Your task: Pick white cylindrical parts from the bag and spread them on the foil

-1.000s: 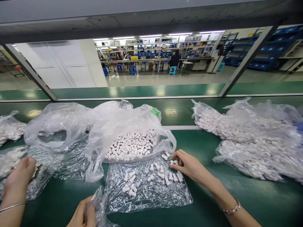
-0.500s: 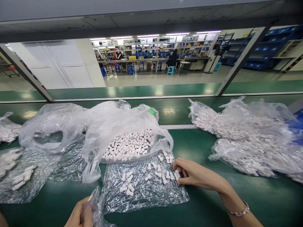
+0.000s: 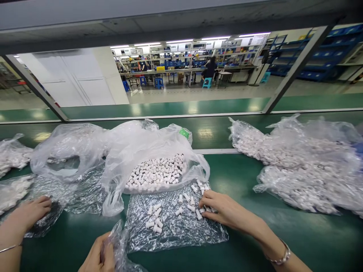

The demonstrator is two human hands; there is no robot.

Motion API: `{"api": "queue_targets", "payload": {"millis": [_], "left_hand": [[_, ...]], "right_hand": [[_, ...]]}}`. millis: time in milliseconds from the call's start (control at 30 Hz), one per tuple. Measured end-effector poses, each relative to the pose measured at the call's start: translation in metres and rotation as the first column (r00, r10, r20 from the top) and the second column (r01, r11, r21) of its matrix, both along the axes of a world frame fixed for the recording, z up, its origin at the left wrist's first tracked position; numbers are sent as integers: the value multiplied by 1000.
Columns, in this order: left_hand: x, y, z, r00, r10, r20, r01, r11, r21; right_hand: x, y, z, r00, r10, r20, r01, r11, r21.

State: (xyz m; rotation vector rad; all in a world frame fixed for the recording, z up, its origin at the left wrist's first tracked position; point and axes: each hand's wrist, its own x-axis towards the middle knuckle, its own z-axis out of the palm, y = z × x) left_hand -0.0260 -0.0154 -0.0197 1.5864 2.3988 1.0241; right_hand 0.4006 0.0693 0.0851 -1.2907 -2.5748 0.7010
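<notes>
We judge the white plastic fittings (image 3: 191, 207) to be light and stiff, hard to dent but apt to roll on their round sides. The best hold for us is across the middle of one barrel, between thumb and fingertip. They lie scattered on a flat, crinkled clear bag (image 3: 176, 240) on the green table (image 3: 244, 245), just on the near side of the open bag (image 3: 159, 141) heaped with more. The film beneath looks thin, soft and slippery, so it may slide or wrinkle if we press or drag.

Our right hand (image 3: 227, 211) reaches in from the right, fingers curled over the fittings; we cannot tell whether it grips one. Our left hand (image 3: 98, 253) pinches a crumpled clear bag (image 3: 120, 241) between thumb and fingers, near the table's near edge.

Against the frame half a second ago, our right hand has shifted left over the row of fittings and now hides part of it. Our left hand keeps its place. At far left, a co-worker's hand (image 3: 31, 213), out of view then, now reaches over another clear bag.
</notes>
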Motion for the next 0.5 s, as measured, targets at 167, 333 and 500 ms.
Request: {"api": "queue_targets", "payload": {"millis": [167,333,500], "left_hand": [[-3,-1,-5,1000,-5,-3,4,999,-40],[-4,-1,-9,999,-27,-28,26,999,-30],[-2,-2,-7,997,-38,-67,39,999,20]], "right_hand": [[1,1,2,1000,-23,19,22,1000,10],[-14,-1,-3,999,26,-25,-24,997,73],[-23,-2,-12,996,89,31,-93,986,140]]}}
